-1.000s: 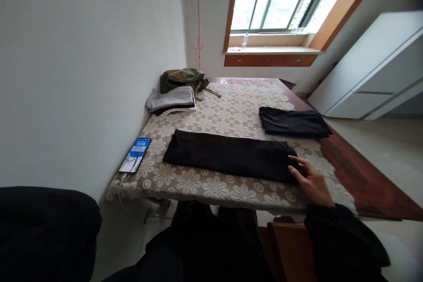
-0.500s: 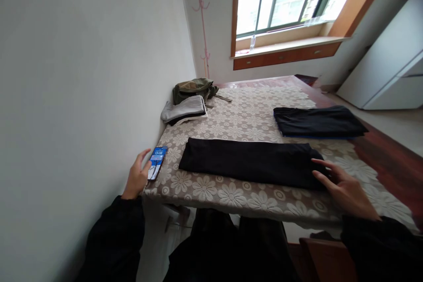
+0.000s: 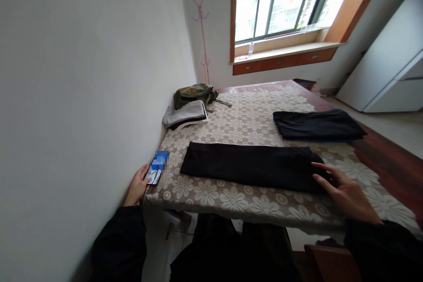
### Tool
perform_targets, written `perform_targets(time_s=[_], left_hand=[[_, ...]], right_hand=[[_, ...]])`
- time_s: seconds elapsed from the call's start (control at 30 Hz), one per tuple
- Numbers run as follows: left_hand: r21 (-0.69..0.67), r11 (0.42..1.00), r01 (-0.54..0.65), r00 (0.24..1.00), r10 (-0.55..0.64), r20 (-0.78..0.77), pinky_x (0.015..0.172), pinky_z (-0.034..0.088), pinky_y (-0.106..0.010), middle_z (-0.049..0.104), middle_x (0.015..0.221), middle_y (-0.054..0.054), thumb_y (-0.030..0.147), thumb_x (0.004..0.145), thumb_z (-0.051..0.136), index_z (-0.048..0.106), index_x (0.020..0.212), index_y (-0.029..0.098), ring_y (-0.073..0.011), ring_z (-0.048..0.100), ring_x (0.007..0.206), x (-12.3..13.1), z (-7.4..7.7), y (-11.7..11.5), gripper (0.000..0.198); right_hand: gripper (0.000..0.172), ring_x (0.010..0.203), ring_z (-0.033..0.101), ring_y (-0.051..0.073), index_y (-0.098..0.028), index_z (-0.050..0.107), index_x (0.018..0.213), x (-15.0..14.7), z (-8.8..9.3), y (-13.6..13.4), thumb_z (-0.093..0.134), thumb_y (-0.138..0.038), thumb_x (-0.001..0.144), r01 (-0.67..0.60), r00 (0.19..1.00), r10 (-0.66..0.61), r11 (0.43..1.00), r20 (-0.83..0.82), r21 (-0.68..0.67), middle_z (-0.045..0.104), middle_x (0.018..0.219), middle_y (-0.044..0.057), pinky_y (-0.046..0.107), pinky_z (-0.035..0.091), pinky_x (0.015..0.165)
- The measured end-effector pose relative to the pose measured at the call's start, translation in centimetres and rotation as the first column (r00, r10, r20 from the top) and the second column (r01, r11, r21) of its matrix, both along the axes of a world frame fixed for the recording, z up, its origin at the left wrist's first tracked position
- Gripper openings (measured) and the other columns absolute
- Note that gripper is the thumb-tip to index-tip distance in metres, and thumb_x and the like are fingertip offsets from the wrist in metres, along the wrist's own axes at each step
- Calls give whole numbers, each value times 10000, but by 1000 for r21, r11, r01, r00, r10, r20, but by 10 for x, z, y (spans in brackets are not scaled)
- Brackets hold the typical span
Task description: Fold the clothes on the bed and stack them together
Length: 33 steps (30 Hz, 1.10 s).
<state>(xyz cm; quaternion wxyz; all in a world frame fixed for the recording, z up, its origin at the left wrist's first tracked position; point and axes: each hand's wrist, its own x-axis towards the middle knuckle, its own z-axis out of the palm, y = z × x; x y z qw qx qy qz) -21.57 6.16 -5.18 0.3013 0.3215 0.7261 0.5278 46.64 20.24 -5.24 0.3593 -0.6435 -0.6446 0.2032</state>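
A long folded black garment (image 3: pixel 251 165) lies across the near part of the table on a beige lace cloth with flower pattern (image 3: pixel 244 198). My right hand (image 3: pixel 343 189) rests flat at the garment's right end, fingers stretched out and touching the fabric. My left hand (image 3: pixel 138 185) is at the table's near left corner, its fingers curled at the lower end of a smartphone (image 3: pixel 157 166) that lies there with its screen lit; a cable hangs from the phone's near end.
A second folded black garment (image 3: pixel 317 124) lies at the right. Folded grey clothes (image 3: pixel 184 113) and an olive bag (image 3: pixel 193 92) sit at the far left by the white wall. A pink coat stand (image 3: pixel 202 35), a window and a white cabinet (image 3: pixel 386 75) stand behind.
My left hand came up from below to the phone and has slid down to its lower end. My right hand stays at the garment's right end. The view shifted left.
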Motion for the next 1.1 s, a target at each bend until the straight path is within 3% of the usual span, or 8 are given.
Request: perform_targets(time_s=[0.43, 0.7, 0.87, 0.97, 1.1], left_hand=[[16, 1000, -27, 996, 26, 85, 1278, 305, -426, 473, 1623, -172, 81, 739, 626, 512, 1444, 139, -285, 407, 1529, 4, 1, 0, 717], [16, 996, -92, 989, 89, 118, 1204, 430, -379, 602, 1530, -100, 194, 873, 597, 582, 1395, 198, -257, 512, 1461, 14, 7, -7, 522], [-57, 994, -90, 996, 91, 25, 1092, 538, -315, 611, 1524, -64, 258, 946, 507, 564, 1433, 217, -231, 581, 1398, 18, 11, -10, 493], [-51, 995, -85, 996, 85, 13, 1089, 546, -324, 597, 1539, -64, 193, 875, 517, 541, 1460, 204, -244, 576, 1404, 16, 10, -11, 585], [-6, 997, -76, 990, 76, 122, 1152, 503, -392, 568, 1564, -86, 85, 695, 516, 472, 1513, 180, -269, 553, 1425, 17, 10, -12, 825]], right_hand=[[499, 1300, 623, 384, -305, 687, 1225, 5, -12, 5, 604, -604, 834, -57, 998, 54, 994, 30, 91, 697, 1355, 75, 537, 506, 1086], [498, 1307, 619, 378, -312, 679, 1236, 7, -14, 6, 588, -618, 854, -64, 997, 60, 993, 44, 102, 686, 1374, 66, 536, 501, 1100], [501, 1304, 619, 377, -306, 681, 1237, 6, -11, 4, 596, -613, 850, -61, 998, 58, 995, 35, 79, 686, 1371, 65, 541, 504, 1097], [508, 1315, 612, 377, -306, 681, 1245, 7, -12, 5, 603, -608, 845, -54, 998, 53, 997, 28, 59, 682, 1376, 66, 545, 488, 1114], [510, 1334, 599, 375, -301, 677, 1253, 7, -12, 5, 601, -604, 850, -61, 998, 59, 996, 26, 60, 677, 1382, 72, 555, 474, 1125]])
